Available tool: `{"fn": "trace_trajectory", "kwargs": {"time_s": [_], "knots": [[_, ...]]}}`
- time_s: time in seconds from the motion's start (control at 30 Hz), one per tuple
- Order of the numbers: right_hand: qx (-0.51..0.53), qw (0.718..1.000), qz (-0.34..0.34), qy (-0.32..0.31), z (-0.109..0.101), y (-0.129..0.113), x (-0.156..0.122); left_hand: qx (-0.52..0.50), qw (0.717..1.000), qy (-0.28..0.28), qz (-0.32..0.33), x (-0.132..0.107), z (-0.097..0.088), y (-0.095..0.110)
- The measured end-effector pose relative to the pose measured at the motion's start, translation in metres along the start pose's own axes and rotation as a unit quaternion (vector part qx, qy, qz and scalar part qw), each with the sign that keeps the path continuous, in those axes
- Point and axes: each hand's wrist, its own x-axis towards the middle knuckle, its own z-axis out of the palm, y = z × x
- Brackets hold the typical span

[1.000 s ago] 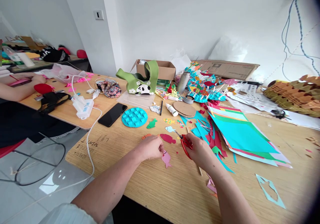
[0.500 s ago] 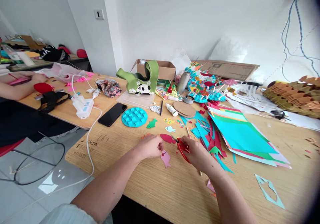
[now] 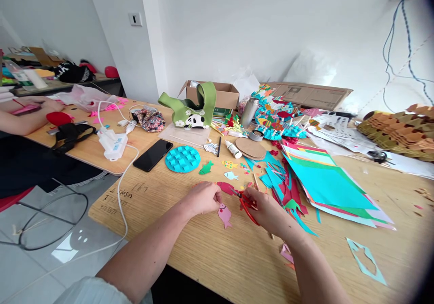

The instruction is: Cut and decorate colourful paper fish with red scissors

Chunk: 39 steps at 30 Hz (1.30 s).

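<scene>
At the far left, a co-worker's hand rests on the table's far end, well away from the person's own hands, beside a red paper shape. Left of the person's left hand and farther out on the wooden table lie a black smartphone, a round teal folded-paper disc and a small green paper fish. The left hand pinches the left end of a red paper fish, which lies between the two hands. The hands are close but not touching. Just below the fish is a pink paper fish. The right hand grips red-handled scissors, their tips touching the red fish's right end. The paper looks light, thin and floppy, so its solid body seems the safest place to hold, not its fins. Right of the right hand sits a stack of coloured paper sheets, and nearer the person lies a pale teal paper offcut.
</scene>
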Motion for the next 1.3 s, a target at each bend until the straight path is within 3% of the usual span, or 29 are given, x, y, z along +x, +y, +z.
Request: {"fn": "trace_trajectory", "kwargs": {"time_s": [0.17,0.5,0.6,0.73,0.83,1.0,1.17,1.3], "knots": [[0.008,0.998,0.000,0.068,-0.005,0.002,0.000,0.005,0.999,0.034,-0.006,0.001,0.001,-0.001],[-0.031,0.996,-0.030,0.074,-0.001,0.004,0.001,0.009,0.995,0.097,-0.005,0.005,0.003,-0.008],[-0.038,0.988,-0.004,0.151,-0.005,0.004,0.001,0.006,0.993,0.119,-0.008,0.007,0.003,-0.010],[-0.029,0.953,0.066,0.294,-0.013,0.006,0.001,-0.034,0.984,0.172,-0.026,0.010,0.001,-0.011],[-0.030,0.936,0.099,0.337,-0.015,0.010,0.001,-0.104,0.955,0.276,-0.018,0.012,-0.003,-0.013],[-0.045,0.931,0.099,0.348,-0.014,0.015,0.002,-0.224,0.852,0.472,0.009,0.019,-0.011,-0.021],[-0.041,0.926,0.124,0.354,-0.016,0.015,0.003,-0.289,0.801,0.524,0.000,0.023,-0.016,-0.029],[-0.027,0.907,0.127,0.400,-0.016,0.016,0.003,-0.312,0.783,0.537,-0.020,0.024,-0.021,-0.033]]}}
